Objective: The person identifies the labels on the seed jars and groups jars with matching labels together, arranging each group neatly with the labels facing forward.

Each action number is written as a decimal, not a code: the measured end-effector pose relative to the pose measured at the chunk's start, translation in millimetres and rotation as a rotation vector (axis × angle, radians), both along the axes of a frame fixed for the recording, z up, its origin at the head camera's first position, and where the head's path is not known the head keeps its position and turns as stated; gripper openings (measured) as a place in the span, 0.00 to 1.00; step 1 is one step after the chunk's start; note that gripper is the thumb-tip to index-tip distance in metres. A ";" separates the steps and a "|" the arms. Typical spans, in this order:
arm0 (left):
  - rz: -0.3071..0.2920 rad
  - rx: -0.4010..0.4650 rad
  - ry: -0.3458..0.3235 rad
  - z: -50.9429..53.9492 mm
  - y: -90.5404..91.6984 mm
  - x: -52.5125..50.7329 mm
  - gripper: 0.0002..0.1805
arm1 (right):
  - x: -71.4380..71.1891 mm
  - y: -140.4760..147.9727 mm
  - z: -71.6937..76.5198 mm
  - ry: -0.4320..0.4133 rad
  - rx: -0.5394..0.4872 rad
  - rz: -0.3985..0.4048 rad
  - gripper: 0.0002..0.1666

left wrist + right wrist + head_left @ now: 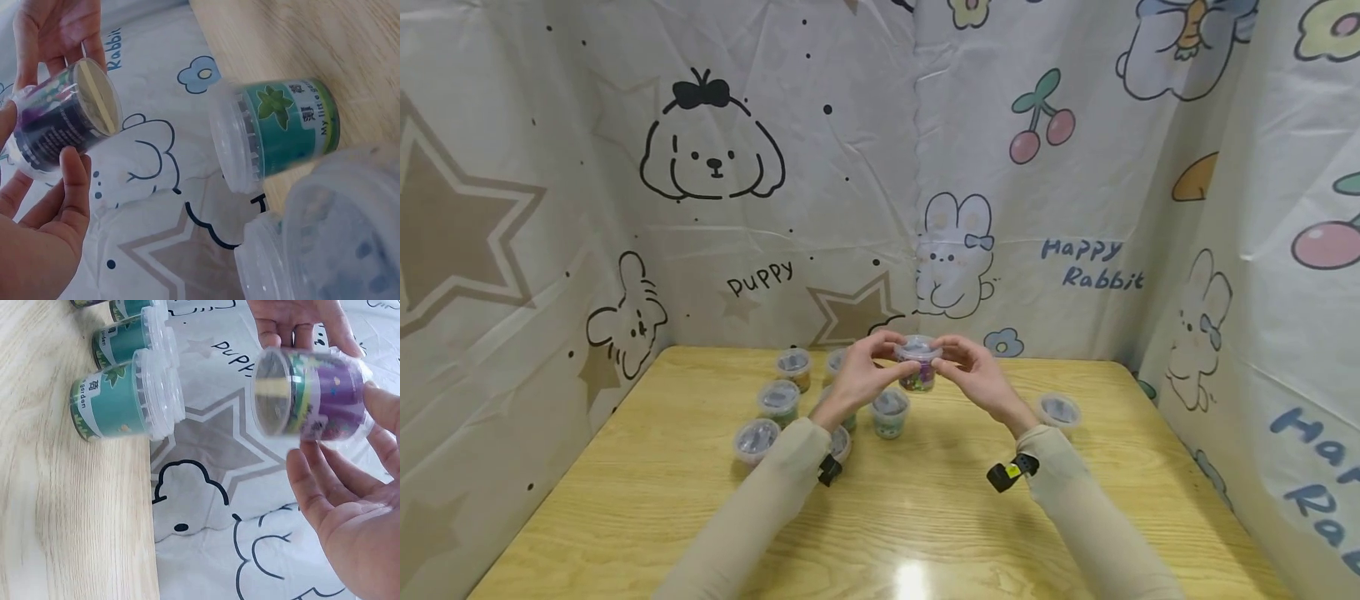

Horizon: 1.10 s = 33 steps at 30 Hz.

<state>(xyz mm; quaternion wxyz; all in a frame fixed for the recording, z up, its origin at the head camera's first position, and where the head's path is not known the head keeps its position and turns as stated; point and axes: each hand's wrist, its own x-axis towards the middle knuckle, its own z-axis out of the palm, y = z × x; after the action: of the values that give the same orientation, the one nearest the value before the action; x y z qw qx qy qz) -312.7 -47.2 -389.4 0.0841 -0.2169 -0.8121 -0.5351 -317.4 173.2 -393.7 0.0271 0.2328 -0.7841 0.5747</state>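
Between both hands, a clear plastic tub with a purple printed label [917,377] is held up above the far part of the table. The left hand [867,373] grips its left side with thumb and fingers, and the right hand [976,379] grips the right side. A translucent lid tops the tub. In the left wrist view, the tub [59,122] shows dark small print and a pale strip at its base. The right wrist view shows the purple side of the tub [331,397]. Just below the hands stands a teal-labelled tub [889,414] with a leaf picture.
Several more lidded tubs [778,402] stand on the left of the wooden table [925,517], some partly hidden behind the left arm. One lidded tub [1060,410] stands beyond the right wrist. Printed cloth [850,167] hangs around the table's back and sides.
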 end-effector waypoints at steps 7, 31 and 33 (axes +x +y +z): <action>0.030 0.009 0.072 -0.6 -0.4 0.3 0.20 | -0.4 -12.6 -2.0 0.039 -0.017 -0.073 0.17; -0.236 0.159 -0.167 16.1 -20.8 -8.9 0.15 | -0.4 -2.7 10.2 -0.056 -0.009 0.057 0.21; -0.227 0.145 -0.163 16.2 -20.4 -9.4 0.16 | -0.1 -4.3 10.4 -0.043 -0.001 0.025 0.20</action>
<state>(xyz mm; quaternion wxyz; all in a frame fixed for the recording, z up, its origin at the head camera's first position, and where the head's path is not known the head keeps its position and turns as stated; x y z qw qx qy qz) -322.1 -67.6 -373.2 -0.0280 -0.2566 -0.7458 -0.6142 -317.5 168.9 -383.3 0.0035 0.2302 -0.7812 0.5804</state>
